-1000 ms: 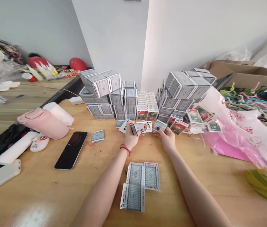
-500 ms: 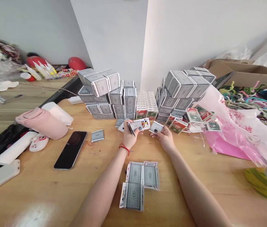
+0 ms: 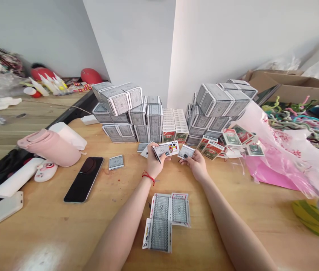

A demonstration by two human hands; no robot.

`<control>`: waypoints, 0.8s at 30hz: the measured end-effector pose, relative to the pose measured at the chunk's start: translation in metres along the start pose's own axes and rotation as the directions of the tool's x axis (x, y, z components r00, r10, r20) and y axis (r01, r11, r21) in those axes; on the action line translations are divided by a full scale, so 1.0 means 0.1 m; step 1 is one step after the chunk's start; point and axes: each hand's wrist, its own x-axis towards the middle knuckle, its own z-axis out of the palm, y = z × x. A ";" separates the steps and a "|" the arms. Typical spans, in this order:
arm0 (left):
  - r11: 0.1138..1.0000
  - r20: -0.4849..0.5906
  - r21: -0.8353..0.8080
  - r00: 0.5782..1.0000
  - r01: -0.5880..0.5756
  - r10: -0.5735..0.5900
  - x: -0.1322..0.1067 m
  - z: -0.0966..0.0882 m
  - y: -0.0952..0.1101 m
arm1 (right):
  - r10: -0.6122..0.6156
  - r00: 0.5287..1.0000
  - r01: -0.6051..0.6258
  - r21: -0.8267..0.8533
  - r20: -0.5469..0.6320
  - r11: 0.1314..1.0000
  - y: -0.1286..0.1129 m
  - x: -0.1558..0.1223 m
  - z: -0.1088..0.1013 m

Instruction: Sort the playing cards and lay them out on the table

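We see the left hand (image 3: 156, 162) gripping a small bunch of cards (image 3: 163, 150), with a face-up jack (image 3: 173, 147) jutting out to the right and a red string bracelet (image 3: 148, 177) at the wrist. The right hand (image 3: 198, 165) pinches a grey-backed card piece (image 3: 186, 151), thumb on its face, just beside the jack; we cannot tell whether the two touch. Compared with a second ago, we find this piece lying flatter and the thumb farther across it; against half a second ago, we notice almost no change. Nearer us on the wooden tabletop (image 3: 114, 226) lies a cluster of grey-backed cards (image 3: 161, 226), and to the left a folded card piece (image 3: 116, 162), then a dark phone (image 3: 83, 180) and a pink tumbler (image 3: 52, 148) on its side. Beyond the hands we see a left stack of card-covered blocks (image 3: 119, 103) and a right one (image 3: 217, 101), with red-and-green card boxes (image 3: 212, 149) before the latter. Farther right are a roll of yellow-green tape (image 3: 306, 216), crumpled pink plastic (image 3: 278, 171) and a cardboard carton (image 3: 292, 88). Pale walls (image 3: 218, 37) rise behind.
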 end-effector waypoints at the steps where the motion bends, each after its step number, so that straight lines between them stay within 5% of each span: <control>1: 1.000 0.006 0.014 1.000 -0.009 0.009 0.00 0.00 0.00 | 0.000 1.000 0.000 -0.006 0.000 1.000 0.00 0.00 0.00; 24: 0.991 0.134 0.129 0.990 0.029 -0.046 -0.03 -0.02 0.04 | 0.025 1.000 -0.025 0.008 0.008 1.000 -0.04 -0.06 0.03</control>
